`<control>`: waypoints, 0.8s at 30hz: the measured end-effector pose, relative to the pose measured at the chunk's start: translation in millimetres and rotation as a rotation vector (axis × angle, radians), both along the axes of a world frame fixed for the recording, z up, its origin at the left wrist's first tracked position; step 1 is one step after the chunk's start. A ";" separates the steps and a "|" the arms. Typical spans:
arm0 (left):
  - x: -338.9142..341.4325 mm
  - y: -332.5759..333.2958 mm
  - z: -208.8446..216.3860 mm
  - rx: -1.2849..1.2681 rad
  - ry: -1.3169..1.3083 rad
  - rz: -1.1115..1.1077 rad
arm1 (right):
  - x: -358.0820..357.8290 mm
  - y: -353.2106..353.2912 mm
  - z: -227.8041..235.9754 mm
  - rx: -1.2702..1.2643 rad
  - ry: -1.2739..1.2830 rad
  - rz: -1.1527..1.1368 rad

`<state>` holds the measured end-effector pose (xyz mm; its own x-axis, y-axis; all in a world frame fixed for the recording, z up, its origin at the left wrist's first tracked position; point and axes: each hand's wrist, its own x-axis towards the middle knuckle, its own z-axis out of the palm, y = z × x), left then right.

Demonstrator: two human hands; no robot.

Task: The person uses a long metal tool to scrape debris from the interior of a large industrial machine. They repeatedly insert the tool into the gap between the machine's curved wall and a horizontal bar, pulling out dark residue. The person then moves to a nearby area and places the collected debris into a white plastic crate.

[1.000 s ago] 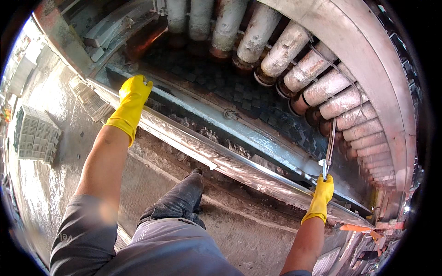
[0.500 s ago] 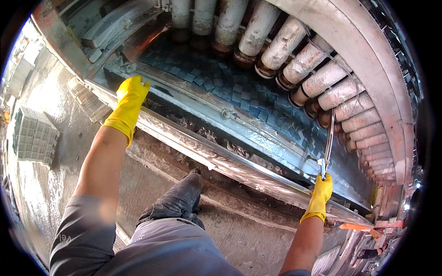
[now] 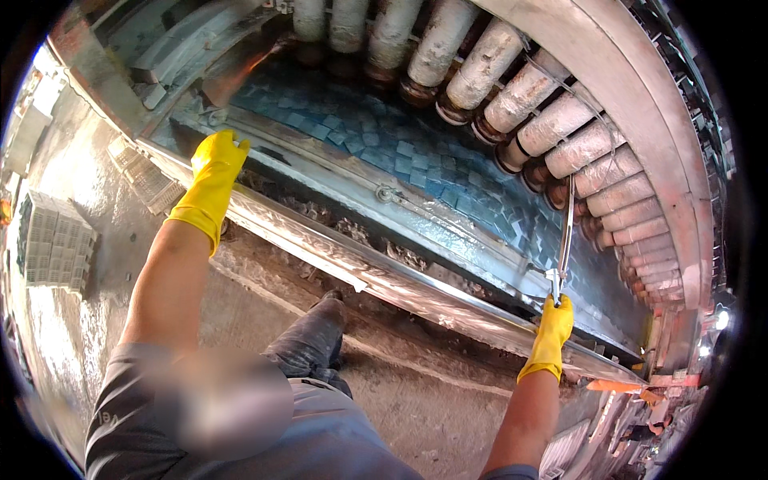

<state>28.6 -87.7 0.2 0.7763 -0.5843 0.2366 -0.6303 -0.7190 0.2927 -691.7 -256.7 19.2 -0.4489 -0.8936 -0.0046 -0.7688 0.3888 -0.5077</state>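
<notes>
Both my hands wear yellow rubber gloves. My left hand rests flat on the long metal rim of a big trough-like machine, fingers together on the edge. My right hand grips the handle of a long thin metal rod that points up into the machine toward a row of thick crusted cylinders. The rod's far tip lies near those cylinders. Below them spreads a bed of bluish square tiles.
My dark trouser leg and shoe stand on a dusty concrete floor beside the machine. White plastic crates sit at the far left. A curved metal hood arches over the cylinders. Orange parts lie at the lower right.
The view has tilted slightly, showing more of the tiled bed. My right hand and the rod shifted slightly to the left. My left hand stays on the rim.
</notes>
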 end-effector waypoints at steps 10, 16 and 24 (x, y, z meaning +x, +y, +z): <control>17.2 -5.3 -18.3 -0.011 0.005 -0.038 | -9.1 -10.1 -14.1 -0.006 0.026 -0.001; 33.3 -30.6 -29.7 0.029 0.067 -0.027 | 7.6 -22.7 1.0 -0.018 0.016 -0.033; 35.0 -72.3 -19.0 0.039 0.082 -0.056 | 18.1 -60.7 19.3 0.026 0.074 -0.041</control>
<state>63.6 -160.0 -18.8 0.7577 -0.6351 0.1500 -0.6453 -0.6949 0.3174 -673.5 -317.4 38.6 -0.4851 -0.8744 0.0074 -0.7870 0.4329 -0.4397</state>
